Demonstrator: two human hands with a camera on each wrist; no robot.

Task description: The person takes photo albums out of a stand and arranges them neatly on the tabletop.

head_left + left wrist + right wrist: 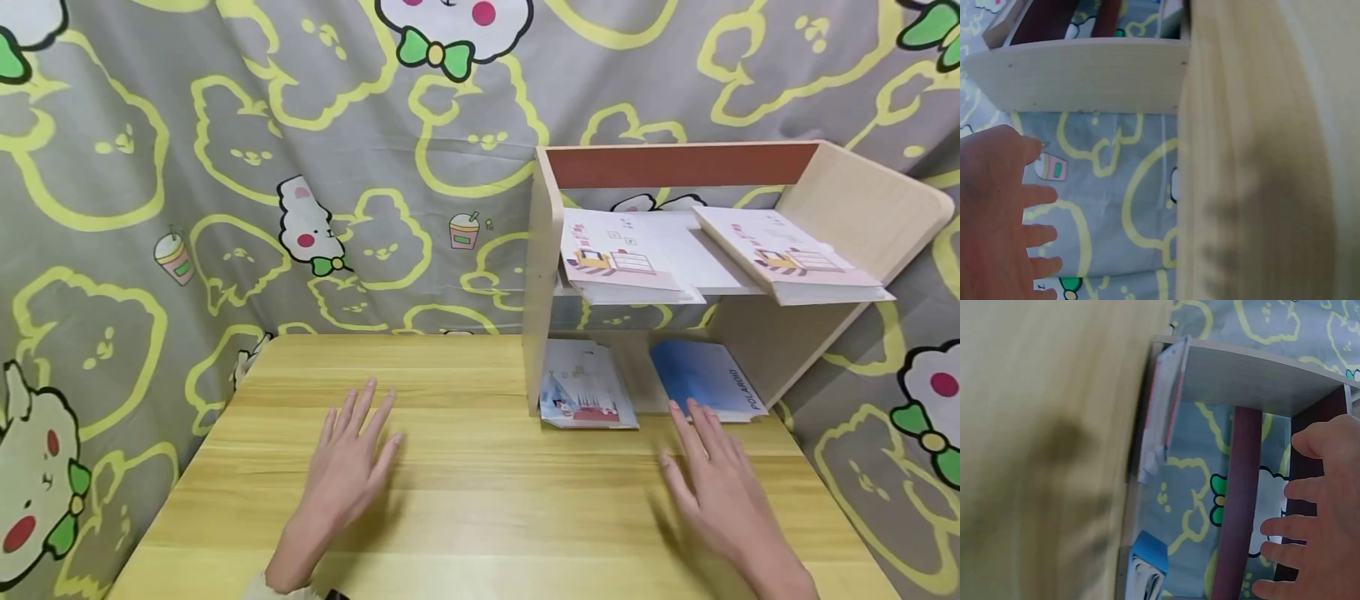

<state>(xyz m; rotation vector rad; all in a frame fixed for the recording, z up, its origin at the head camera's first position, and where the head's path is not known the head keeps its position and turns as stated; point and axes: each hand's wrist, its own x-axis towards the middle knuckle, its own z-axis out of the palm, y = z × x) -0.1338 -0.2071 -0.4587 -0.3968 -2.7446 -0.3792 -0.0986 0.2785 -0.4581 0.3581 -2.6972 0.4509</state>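
Observation:
My left hand [348, 467] hovers over the left part of the wooden table [465, 500], fingers spread and holding nothing. Over the table's right side, my right hand [712, 483] is likewise spread and holds nothing. Its fingertips appear just in front of a blue box marked POLAROID [705, 379], on the lower level of a small wooden shelf [546, 275]. Left of that box lies a flat pale pack [588, 387] with a printed picture. Two white-and-pink packs, a left one [618, 250] and a right one [787, 250], lie on the upper level, jutting past its front edge.
The shelf stands at the table's back right, its right side panel [847, 208] leaning outward in the head view. A grey curtain [375, 208] with yellow outlines and cartoon rabbits hangs behind and beside the table. Both hands cast shadows on the tabletop.

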